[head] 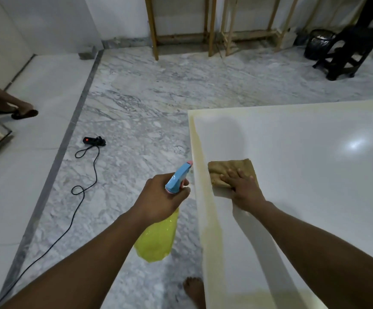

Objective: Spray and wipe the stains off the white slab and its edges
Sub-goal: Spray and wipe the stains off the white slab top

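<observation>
left hand (pixel 158 197) is gripping the spray bottle (pixel 158 237) at the neck, fingers curling round it just under the blue trigger head (pixel 178 177). the yellow body is hanging below the hand over the marble floor (pixel 147 97), and the nozzle is pointing at the slab's left edge.

right hand (pixel 242 186) is pressing flat on the brown cloth (pixel 230 170), fingers straight and spread, not curling round it. the cloth is lying on the white slab (pixel 314 175), just inside the left edge.

the slab is filling the right side of the view. yellowish stains (pixel 200 157) are running along its left edge and across the far edge, with another patch at the near corner. the middle is looking clean and is reflecting a light.

a bare foot (pixel 194 291) is showing beside the slab at the bottom. a black power strip (pixel 94 141) with a red light is lying on the floor to the left, its cable (pixel 78 190) trailing toward the camera. another person's sandalled feet (pixel 20 110) are standing at far left. wooden frames (pixel 181 25), a black stool (pixel 346 52) and a bin (pixel 318 43) are sitting along the back.
</observation>
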The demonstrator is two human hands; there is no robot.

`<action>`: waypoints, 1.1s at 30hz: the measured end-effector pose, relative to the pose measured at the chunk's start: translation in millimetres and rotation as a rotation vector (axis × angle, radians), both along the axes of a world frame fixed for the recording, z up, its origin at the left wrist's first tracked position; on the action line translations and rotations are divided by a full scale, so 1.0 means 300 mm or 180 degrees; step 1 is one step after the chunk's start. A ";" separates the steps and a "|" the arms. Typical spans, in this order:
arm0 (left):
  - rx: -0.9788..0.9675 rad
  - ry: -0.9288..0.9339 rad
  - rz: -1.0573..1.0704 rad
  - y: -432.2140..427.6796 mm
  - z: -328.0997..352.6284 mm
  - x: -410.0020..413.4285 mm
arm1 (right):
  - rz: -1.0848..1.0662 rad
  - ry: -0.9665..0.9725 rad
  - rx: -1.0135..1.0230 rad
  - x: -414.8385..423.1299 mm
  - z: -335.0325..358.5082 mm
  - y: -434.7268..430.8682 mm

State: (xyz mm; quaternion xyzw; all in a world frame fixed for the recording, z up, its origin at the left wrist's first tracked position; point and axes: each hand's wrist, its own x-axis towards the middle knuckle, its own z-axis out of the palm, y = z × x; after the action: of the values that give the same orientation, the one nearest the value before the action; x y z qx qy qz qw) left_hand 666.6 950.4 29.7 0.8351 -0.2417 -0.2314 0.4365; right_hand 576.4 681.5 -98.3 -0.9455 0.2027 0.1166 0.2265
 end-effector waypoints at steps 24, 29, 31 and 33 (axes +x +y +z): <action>0.0226 -0.0278 -0.0375 0.091 0.068 -0.207 | -0.2118 -0.0161 0.2340 -0.365 0.301 -0.009; 0.0170 -0.0084 -0.0458 -0.001 0.046 0.055 | -0.2013 -0.0167 0.2457 0.036 0.361 -0.222; 0.0247 -0.0101 -0.0426 -0.031 0.037 0.140 | -0.1630 -0.0504 0.1825 0.203 0.352 -0.254; 0.0297 -0.0105 -0.0329 -0.055 0.014 0.208 | -0.1091 -0.0603 0.0770 0.363 0.339 -0.268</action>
State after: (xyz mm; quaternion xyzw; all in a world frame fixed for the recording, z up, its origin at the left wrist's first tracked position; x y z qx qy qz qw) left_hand 729.0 933.8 33.9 0.8447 -0.2806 -0.2509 0.3806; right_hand 685.4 601.1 3.4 -0.8699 0.3227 0.0105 0.3727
